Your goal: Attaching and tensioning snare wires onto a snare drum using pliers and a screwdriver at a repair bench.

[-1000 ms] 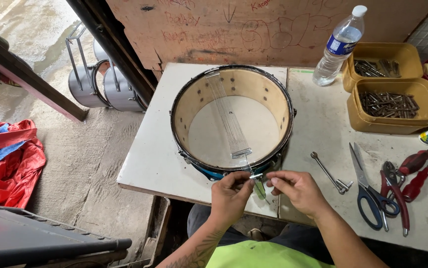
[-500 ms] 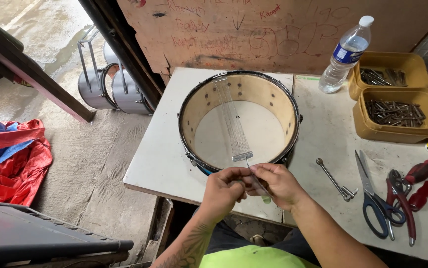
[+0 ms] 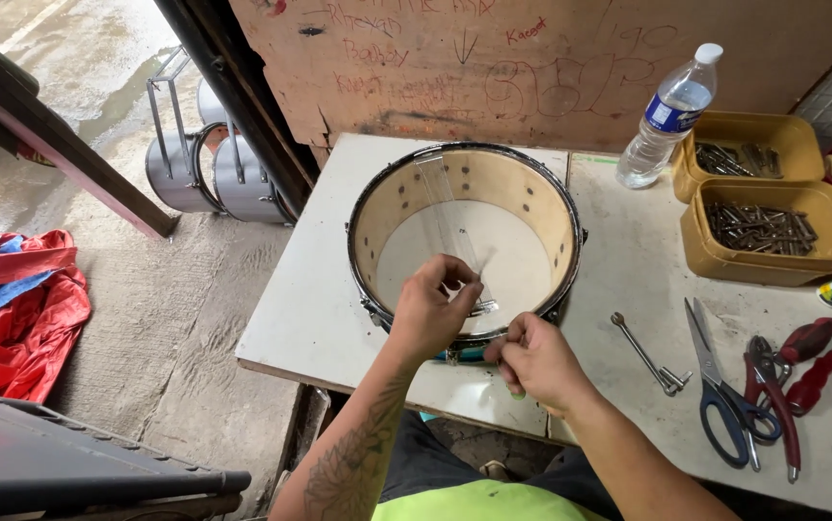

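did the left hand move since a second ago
Yes. The left hand went from the drum's near rim up over its opening.

The left hand (image 3: pixel 432 311) has lifted from the drum's (image 3: pixel 466 236) near rim to just inside it, and the right hand (image 3: pixel 531 359) has parted from it, staying low, right of centre.

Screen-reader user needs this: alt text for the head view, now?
Both hands, left hand and right hand, work at the near rim of an open snare drum shell on a white table; scissors, pliers and trays of metal parts lie to the right.
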